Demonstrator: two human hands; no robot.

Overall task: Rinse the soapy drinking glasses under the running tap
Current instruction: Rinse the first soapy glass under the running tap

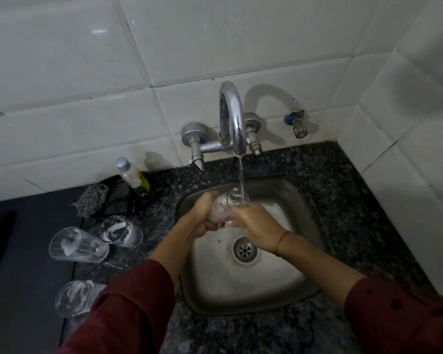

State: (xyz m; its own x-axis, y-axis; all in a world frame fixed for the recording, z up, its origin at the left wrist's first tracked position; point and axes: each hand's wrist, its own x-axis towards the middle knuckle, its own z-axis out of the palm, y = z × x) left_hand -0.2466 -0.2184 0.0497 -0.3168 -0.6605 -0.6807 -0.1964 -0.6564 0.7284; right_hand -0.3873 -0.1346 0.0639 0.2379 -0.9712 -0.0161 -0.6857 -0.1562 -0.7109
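Note:
I hold a clear drinking glass over the steel sink, tilted with its mouth toward the tap. Water from the chrome tap runs into it. My left hand grips the glass from the left and my right hand holds its base from the right. Three soapy glasses stand on the counter to the left: one nearest the sink, one further left, and one at the front, partly hidden by my left sleeve.
A soap bottle and a grey scrubber lie by the wall left of the tap. A small valve juts from the tiles on the right. Dark granite counter surrounds the sink; white tiled walls close the back and right.

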